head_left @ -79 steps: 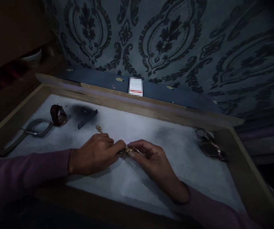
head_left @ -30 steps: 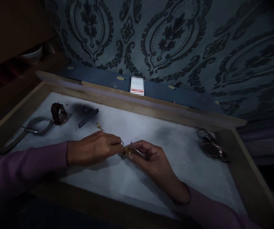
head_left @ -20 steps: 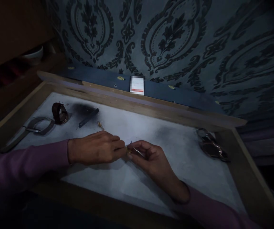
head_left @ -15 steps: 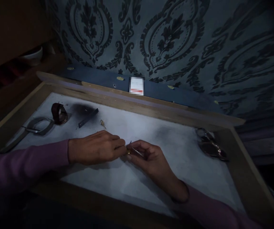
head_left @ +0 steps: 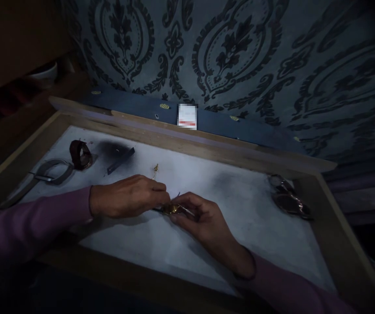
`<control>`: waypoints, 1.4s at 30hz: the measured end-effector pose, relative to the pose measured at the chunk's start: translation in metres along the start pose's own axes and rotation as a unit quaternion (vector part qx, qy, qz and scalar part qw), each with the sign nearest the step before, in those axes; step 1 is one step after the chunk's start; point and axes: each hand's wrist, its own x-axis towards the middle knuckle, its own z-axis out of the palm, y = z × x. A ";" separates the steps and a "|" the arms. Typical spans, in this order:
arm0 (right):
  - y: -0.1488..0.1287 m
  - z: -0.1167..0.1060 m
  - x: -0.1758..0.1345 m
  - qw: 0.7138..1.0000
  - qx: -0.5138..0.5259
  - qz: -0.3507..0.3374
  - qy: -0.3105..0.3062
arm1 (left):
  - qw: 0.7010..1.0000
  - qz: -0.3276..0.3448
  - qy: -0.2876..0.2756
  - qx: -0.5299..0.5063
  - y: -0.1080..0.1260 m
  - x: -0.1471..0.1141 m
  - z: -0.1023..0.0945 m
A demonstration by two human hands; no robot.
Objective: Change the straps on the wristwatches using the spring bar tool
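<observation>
Head: two hands [head_left: 130,196] [head_left: 205,220], two golden bits [head_left: 172,209] [head_left: 155,167]

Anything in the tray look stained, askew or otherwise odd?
Yes: a dark, soft-edged smudge on the white lining, beyond the left hand, reaching a dark flat strip. Against the pale lining it stands out; stain or shadow, I can't tell. The gold-coloured piece in the right hand is too small to check.

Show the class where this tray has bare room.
Bare room lies between the right hand and glasses, between the left hand and near wall, and along the back wall from trinket to glasses. Crowded: back left, with strap, band and strip; and the middle, where both hands meet at a gold piece.
</observation>
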 end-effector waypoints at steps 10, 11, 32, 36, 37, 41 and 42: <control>-0.001 0.001 0.000 1.000 -0.011 -0.001 0.000 | 0.996 0.038 -0.018 0.077 0.001 0.001 -0.002; -0.001 0.001 0.000 1.000 -0.013 -0.001 -0.002 | 0.996 0.043 -0.023 0.079 0.001 0.001 -0.003; -0.013 -0.002 0.003 0.997 -0.050 -0.015 -0.059 | 0.996 -0.020 0.062 -0.067 0.004 0.002 0.007; -0.012 -0.005 0.005 0.997 -0.024 0.007 -0.079 | 0.993 -0.054 0.067 -0.084 0.006 0.003 0.003; -0.012 -0.006 0.005 0.996 -0.017 0.009 -0.083 | 0.992 -0.061 0.065 -0.095 0.006 0.003 0.002; -0.011 -0.008 0.006 0.996 0.001 0.008 -0.085 | 0.983 -0.080 0.047 -0.160 0.006 0.005 -0.004; -0.011 -0.008 0.007 0.996 0.002 0.009 -0.084 | 0.981 -0.083 0.040 -0.173 0.006 0.005 -0.006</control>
